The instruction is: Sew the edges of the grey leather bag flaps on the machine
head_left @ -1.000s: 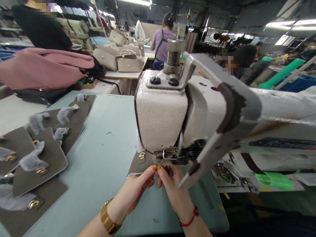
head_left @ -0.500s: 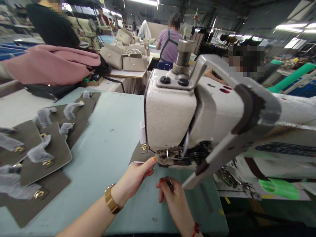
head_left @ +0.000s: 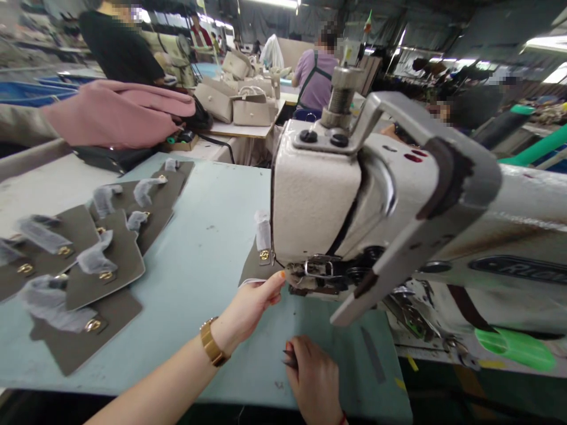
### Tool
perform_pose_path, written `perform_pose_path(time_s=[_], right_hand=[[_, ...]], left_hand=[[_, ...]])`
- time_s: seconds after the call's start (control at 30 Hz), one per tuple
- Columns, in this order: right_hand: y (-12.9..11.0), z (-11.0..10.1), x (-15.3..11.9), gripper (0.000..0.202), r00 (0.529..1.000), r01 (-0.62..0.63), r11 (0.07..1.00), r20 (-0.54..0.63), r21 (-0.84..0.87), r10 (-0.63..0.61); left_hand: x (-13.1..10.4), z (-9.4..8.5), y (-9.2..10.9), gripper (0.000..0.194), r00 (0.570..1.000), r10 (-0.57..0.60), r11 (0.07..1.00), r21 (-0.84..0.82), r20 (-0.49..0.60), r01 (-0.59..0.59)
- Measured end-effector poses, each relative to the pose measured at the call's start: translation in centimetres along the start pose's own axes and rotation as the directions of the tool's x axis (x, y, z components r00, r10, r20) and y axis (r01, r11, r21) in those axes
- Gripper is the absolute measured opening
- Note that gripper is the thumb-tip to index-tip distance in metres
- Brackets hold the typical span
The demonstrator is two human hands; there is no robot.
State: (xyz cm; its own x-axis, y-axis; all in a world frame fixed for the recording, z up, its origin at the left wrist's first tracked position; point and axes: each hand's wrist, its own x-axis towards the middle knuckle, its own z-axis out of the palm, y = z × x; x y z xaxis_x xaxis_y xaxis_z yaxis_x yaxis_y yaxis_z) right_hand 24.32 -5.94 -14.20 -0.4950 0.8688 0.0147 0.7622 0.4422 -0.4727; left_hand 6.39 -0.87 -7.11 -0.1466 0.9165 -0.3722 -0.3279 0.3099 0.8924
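Observation:
My left hand [head_left: 254,304], a gold watch at its wrist, pinches the near edge of a grey-brown leather panel [head_left: 251,265] beside the needle area of the sewing machine [head_left: 316,195]. The machine head hides part of that panel. A gold clasp [head_left: 264,255] and a plastic-wrapped strap [head_left: 263,230] show on it. Lower and to the right, my right hand [head_left: 313,375] is closed around small thread snips [head_left: 290,358], whose dark pointed tips stick out to the left. The snips are apart from the panel, above the blue-green tabletop [head_left: 208,195].
Several similar panels [head_left: 115,265] with wrapped straps lie overlapping at the left. A bent metal lever [head_left: 398,248] juts out in front of the machine. Pink material [head_left: 119,112] and beige bags [head_left: 252,109] sit farther back. Co-workers are beyond them.
My right hand has moved down, away from the machine, and the snips' tips now show. The lever has swung slightly upward. My left hand stays at the panel while the view shifts.

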Motion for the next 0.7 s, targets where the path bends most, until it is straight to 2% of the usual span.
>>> perform_pose_path(time_s=[0.17,0.3,0.37,0.47,0.53,0.63,0.7], right_hand=[[0.2,0.3,-0.2,0.026,1.0,0.005,1.0,-0.029,0.002,-0.005],[0.4,-0.2,-0.2,0.022,0.999,0.033,0.996,-0.02,0.077,-0.031],[0.5,-0.5,-0.2,0.019,0.998,0.05,0.989,-0.039,0.137,-0.045],[0.9,-0.7,-0.2,0.016,0.996,0.053,0.966,-0.077,0.255,-0.035],[1.1,-0.8,-0.2,0.013,0.995,0.037,0.94,-0.103,0.339,-0.002],[0.8,-1.5,0.3,0.02,0.983,-0.038,0.874,-0.141,0.484,0.121],[0.0,-2.5,1.0,0.027,0.963,-0.086,0.801,-0.156,0.592,0.219]], left_hand=[[-0.9,1.8,-0.4,0.046,0.991,0.033,0.995,-0.093,-0.129,-0.045],[-1.7,3.7,-1.3,0.038,0.942,0.038,0.989,-0.121,-0.332,-0.083],[-2.0,4.5,-1.3,0.034,0.918,0.057,0.985,-0.128,-0.392,-0.116],[-2.1,5.4,-0.8,0.028,0.898,0.107,0.976,-0.129,-0.426,-0.177],[-2.2,5.6,-0.8,0.03,0.902,0.109,0.978,-0.117,-0.418,-0.173],[-3.3,4.9,-2.6,0.032,0.928,0.1,0.981,-0.122,-0.358,-0.153],[-4.7,3.3,-4.7,0.028,0.933,0.077,0.976,-0.164,-0.352,-0.143]])
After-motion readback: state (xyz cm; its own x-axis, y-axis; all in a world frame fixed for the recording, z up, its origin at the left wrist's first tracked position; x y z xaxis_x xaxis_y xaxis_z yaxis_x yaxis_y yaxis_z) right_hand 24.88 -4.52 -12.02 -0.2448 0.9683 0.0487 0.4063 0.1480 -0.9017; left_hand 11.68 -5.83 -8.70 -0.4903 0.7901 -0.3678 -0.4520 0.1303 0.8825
